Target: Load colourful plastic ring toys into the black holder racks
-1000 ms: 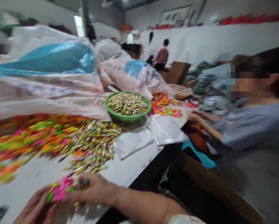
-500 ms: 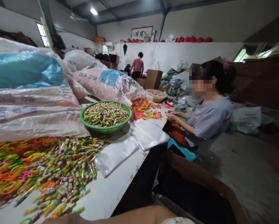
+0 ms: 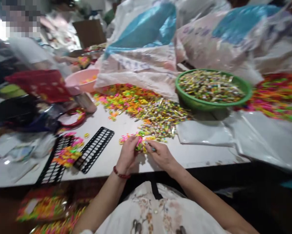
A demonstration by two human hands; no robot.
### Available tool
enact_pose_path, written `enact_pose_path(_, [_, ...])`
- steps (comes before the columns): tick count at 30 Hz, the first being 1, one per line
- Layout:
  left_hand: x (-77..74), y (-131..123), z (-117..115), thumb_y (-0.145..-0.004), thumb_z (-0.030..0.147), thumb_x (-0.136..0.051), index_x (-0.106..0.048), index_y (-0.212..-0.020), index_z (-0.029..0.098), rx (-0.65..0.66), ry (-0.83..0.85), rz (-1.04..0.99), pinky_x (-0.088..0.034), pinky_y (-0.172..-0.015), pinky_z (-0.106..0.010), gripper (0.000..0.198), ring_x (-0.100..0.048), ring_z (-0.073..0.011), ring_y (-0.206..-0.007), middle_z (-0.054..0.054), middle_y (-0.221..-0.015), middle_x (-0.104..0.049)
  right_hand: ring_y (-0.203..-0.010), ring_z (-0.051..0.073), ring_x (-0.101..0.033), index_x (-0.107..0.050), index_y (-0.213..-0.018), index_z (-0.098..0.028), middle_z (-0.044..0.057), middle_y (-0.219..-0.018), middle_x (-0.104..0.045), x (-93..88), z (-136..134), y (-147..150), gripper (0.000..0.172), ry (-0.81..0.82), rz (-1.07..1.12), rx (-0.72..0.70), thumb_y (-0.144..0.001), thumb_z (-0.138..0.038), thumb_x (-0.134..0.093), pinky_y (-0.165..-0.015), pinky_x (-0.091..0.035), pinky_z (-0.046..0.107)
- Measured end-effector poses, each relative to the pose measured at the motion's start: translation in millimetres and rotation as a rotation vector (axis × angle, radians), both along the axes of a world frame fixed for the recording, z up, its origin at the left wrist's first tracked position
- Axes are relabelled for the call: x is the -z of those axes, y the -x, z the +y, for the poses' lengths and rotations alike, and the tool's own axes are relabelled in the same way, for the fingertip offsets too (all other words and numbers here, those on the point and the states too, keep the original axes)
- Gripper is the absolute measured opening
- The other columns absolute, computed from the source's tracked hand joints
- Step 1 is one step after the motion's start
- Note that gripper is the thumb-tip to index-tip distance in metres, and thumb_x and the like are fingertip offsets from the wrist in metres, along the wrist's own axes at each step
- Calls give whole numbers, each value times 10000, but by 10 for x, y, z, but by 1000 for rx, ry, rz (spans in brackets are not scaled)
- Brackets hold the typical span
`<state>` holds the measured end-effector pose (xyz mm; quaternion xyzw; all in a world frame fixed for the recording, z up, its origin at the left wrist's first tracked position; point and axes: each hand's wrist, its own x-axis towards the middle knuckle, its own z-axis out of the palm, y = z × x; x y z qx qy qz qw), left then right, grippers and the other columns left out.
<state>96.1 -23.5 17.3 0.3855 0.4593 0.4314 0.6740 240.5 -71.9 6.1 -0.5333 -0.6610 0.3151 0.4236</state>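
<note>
My left hand [image 3: 128,154] and my right hand [image 3: 160,154] meet over the white table's [image 3: 116,156] front edge. Both are closed on one small bundle of bright bands and wrapped sticks [image 3: 141,144], pink, yellow and green. Just beyond my fingers lies a wide pile of loose coloured bands and wrapped sticks [image 3: 146,107]. A black slotted rack [image 3: 94,149] lies to the left of my left hand, and a second black rack [image 3: 55,161] carries a heap of coloured bands.
A green basket [image 3: 213,103] full of wrapped sticks stands at the right, with clear plastic bags [image 3: 258,136] in front of it. Big filled sacks [image 3: 175,42] line the back. A pink bowl [image 3: 81,81] and a red cloth sit left, near another person [image 3: 31,48].
The view has swung from the right side of the table back down and left. My hands are in sight again, still closed on a small bundle of bands.
</note>
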Motion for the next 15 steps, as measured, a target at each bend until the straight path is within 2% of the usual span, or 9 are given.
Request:
enact_pose_path(2, [12, 5, -4, -614, 438, -819, -577, -843, 157, 5, 94, -143, -423, -463, -169, 435, -492, -64, -533, 39, -675, -546, -808, 172, -616, -660, -1003, -187, 57, -899, -685, 38, 21, 20, 258, -24, -10, -9, -977, -353, -464, -751, -463, 276])
enact_pose_path(4, [5, 16, -40, -637, 421, -813, -552, -826, 159, 7, 94, -163, -417, -452, -168, 416, -472, -57, -512, 49, -658, -533, -799, 173, -619, -649, -1037, -187, 57, -905, -689, 53, 14, 33, 243, -24, -25, 23, -965, -356, -489, -730, -465, 274])
enact_pose_path(7, [14, 21, -85, -700, 422, -767, -520, -804, 166, 22, 62, -140, -361, -425, -164, 371, -434, -50, -480, 59, -624, -502, -774, 168, -618, -641, -1006, -187, 48, -884, -689, 53, 8, 36, 222, -16, -49, 78, -946, -370, -530, -703, -465, 263])
enact_pose_path(10, [58, 8, -87, -735, 438, -727, -508, -810, 176, 28, 40, -99, -325, -420, -169, 350, -419, -54, -472, 64, -606, -480, -767, 160, -619, -642, -981, -188, 42, -878, -690, 54, 21, 33, 206, -34, -48, 70, -944, -364, -544, -711, -470, 255])
enact_pose_path(15, [115, 14, -75, -783, 440, -669, -558, -955, 190, -25, -48, 43, -332, -456, -186, 322, -433, -68, -514, 48, -693, -530, -774, 159, -622, -641, -955, -191, 42, -871, -687, 91, 29, 30, 162, -102, -64, 51, -950, -318, -540, -699, -465, 243])
